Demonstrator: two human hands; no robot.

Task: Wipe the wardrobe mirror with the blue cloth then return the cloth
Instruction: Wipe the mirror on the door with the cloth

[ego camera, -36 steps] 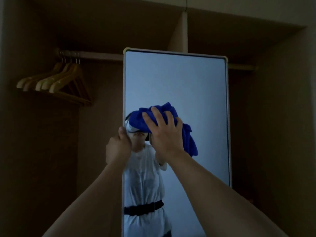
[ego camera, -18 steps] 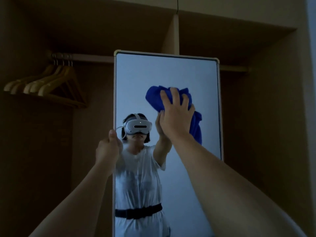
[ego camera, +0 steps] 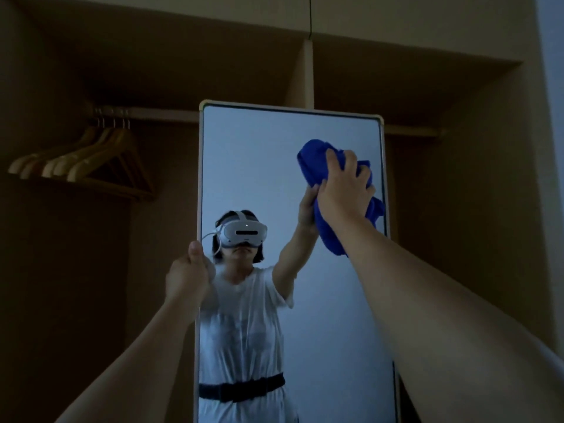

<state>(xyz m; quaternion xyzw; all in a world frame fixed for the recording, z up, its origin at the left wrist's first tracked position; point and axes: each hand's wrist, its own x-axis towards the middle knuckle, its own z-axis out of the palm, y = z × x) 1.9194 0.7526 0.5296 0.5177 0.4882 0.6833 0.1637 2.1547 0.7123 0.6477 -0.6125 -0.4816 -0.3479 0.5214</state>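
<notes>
A: What's the biggest thing in front of the person?

B: An open wardrobe (ego camera: pixel 457 87), dim inside, with a tall mirror (ego camera: pixel 259 163) standing upright in front of it. The mirror's pale frame reaches nearly up to the hanging rail (ego camera: pixel 158 112).

A: And the cloth?

B: The blue cloth (ego camera: pixel 311 160) is bunched against the glass near the mirror's upper right corner. The right hand (ego camera: pixel 343 190) lies over it, fingers curled into the folds, pressing it to the surface. Part of the cloth hangs below the wrist.

A: The other hand?

B: The left hand (ego camera: pixel 187 274) grips the mirror's left edge about halfway up, thumb on the front of the frame, well apart from the cloth.

A: Anything else?

B: Wooden hangers (ego camera: pixel 82 164) on the rail, left of the mirror.
</notes>
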